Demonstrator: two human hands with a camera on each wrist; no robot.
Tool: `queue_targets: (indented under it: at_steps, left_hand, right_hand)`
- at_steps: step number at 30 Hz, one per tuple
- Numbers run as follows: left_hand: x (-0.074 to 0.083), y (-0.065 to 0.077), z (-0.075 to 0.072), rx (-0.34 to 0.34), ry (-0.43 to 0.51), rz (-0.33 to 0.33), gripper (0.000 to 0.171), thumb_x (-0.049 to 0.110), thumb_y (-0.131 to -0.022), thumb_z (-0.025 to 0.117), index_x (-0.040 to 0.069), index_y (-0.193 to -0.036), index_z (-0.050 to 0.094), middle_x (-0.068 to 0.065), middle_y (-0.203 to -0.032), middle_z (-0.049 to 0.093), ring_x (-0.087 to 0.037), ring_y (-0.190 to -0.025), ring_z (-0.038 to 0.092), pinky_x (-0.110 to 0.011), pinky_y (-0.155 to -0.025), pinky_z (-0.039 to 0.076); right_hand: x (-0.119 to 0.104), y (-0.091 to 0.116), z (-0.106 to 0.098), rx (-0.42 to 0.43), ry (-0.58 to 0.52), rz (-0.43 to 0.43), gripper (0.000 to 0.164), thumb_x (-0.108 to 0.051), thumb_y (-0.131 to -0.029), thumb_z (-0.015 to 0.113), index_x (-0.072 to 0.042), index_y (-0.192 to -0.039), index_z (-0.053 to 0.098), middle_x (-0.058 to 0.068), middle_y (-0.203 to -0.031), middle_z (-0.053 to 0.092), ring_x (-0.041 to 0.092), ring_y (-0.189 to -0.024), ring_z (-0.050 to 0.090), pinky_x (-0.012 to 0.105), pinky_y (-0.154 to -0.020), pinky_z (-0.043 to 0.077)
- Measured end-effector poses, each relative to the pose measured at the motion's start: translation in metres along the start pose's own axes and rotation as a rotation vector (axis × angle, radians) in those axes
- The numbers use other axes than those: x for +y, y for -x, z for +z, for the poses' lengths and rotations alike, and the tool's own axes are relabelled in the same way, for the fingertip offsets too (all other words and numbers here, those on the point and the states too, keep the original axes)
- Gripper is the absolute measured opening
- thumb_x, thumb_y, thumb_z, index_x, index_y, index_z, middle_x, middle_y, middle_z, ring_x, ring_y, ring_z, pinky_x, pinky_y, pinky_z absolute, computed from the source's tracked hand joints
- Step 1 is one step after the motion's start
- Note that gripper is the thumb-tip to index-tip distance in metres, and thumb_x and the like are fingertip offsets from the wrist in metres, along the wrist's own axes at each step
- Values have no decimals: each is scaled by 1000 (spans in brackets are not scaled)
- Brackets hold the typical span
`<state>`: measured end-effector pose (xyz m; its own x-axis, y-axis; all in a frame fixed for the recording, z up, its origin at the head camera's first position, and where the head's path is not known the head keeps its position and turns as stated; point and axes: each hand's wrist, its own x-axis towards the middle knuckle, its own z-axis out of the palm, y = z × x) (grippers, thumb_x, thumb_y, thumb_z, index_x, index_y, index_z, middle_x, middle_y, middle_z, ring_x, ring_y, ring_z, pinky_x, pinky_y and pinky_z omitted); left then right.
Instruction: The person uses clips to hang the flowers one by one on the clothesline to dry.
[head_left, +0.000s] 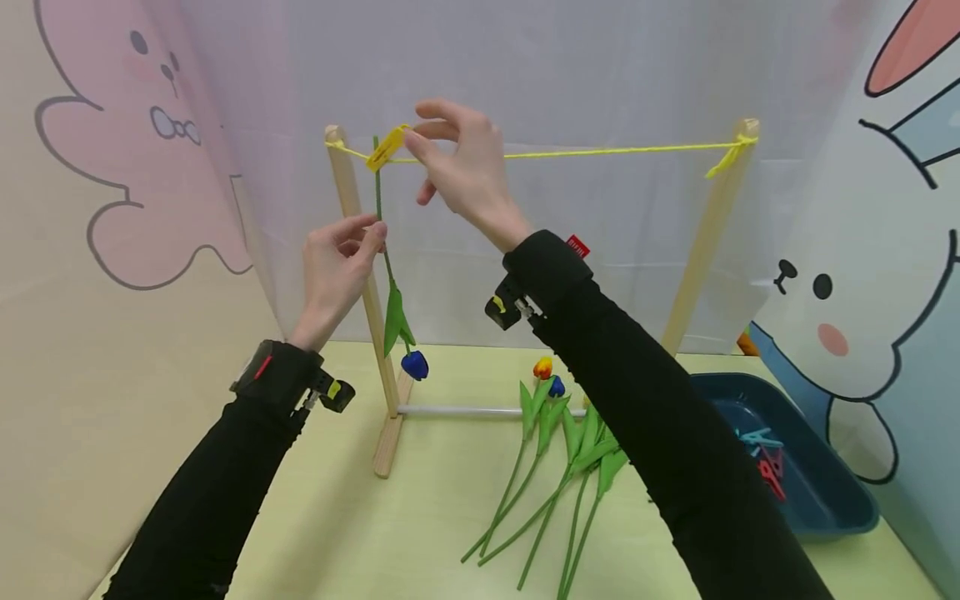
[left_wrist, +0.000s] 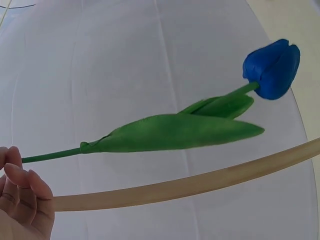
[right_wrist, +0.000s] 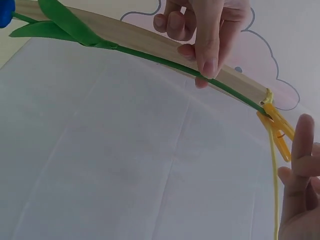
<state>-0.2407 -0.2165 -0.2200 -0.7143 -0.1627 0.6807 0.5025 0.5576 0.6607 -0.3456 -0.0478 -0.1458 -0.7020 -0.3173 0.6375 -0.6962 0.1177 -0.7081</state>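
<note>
A blue artificial tulip (head_left: 415, 365) hangs head-down, its green stem pinched between thumb and fingers of my left hand (head_left: 339, 260). Higher up, a yellow clothespin (head_left: 386, 149) grips the stem's end at the yellow string (head_left: 615, 151). My right hand (head_left: 468, 162) is beside the clothespin, fingers spread and slightly bent, fingertips close to its handles. In the right wrist view the clothespin (right_wrist: 277, 130) has its handles apart, with a finger right by them; whether it touches is unclear. The left wrist view shows the tulip's bloom (left_wrist: 272, 69) and leaves below the pinching fingers.
The string runs between two wooden posts (head_left: 697, 242) joined low by a white rod (head_left: 457, 411). Several tulips (head_left: 555, 450) lie on the table, partly behind my right sleeve. A dark blue tray (head_left: 832, 475) at the right holds blue and red clothespins (head_left: 770, 471).
</note>
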Motion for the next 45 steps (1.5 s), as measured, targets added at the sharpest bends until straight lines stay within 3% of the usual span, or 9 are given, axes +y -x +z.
queue_targets:
  at_steps: [2,5,8,12,18,26,35,43,45]
  left_hand:
    - [-2,2,0,28,5,13,34,17,-99,65,-3,-127,66,-8,-83,71,7,-63,54,-14,-63,44]
    - [-4,8,2,68,40,38,41,14,-98,66,-3,-134,58,16,-73,65,5,-57,51,-14,-59,42]
    - [-5,16,4,94,70,46,45,13,-97,67,-2,-137,51,27,-70,59,3,-54,48,-15,-56,40]
    - [-7,27,9,88,78,42,43,10,-96,67,0,-135,50,13,-73,63,1,-54,49,-15,-55,40]
    - [-10,42,15,-11,70,58,43,6,-96,66,-2,-134,49,-22,-81,68,1,-53,48,-14,-53,39]
    - [-4,56,10,-129,-8,59,40,10,-98,65,-1,-133,49,-21,-80,68,-3,-55,49,-15,-56,41]
    - [1,75,3,-232,-66,147,35,5,-96,66,-3,-127,52,-15,-78,70,-6,-54,49,-18,-53,42]
    - [-11,115,28,-384,-56,126,35,9,-97,67,3,-129,53,-6,-83,70,-5,-63,53,-21,-60,47]
    - [-13,123,36,-418,-53,113,35,12,-97,67,5,-129,54,-4,-85,68,-5,-67,53,-22,-62,47]
  right_hand:
    - [3,6,-5,-1,4,-39,52,-44,-92,70,-30,-140,56,-5,-136,65,24,-58,70,44,-56,51]
    - [-48,47,-19,10,52,-38,41,-23,-99,66,-13,-138,59,6,-137,65,17,-60,69,32,-49,46]
    - [-64,70,-27,10,58,-62,39,-12,-100,63,-3,-138,57,12,-138,63,10,-59,66,22,-45,40]
    - [-57,87,-38,-3,85,-110,38,-9,-100,62,0,-137,57,14,-136,63,15,-64,68,20,-46,40]
    - [-37,110,-65,-24,111,-130,35,-9,-100,62,1,-133,60,16,-130,65,9,-66,68,22,-47,43]
    - [-6,149,-107,-18,200,-137,29,-5,-99,62,3,-126,63,20,-121,67,4,-71,65,19,-50,43]
    - [26,217,-181,-37,487,30,25,-10,-101,60,1,-123,67,23,-111,70,-15,-81,54,13,-64,47]
    - [70,279,-245,-148,718,253,26,-14,-102,60,5,-119,67,28,-109,70,40,-93,66,27,-71,55]
    - [81,291,-256,-184,739,320,26,-13,-101,60,6,-117,67,29,-108,70,43,-92,67,34,-71,56]
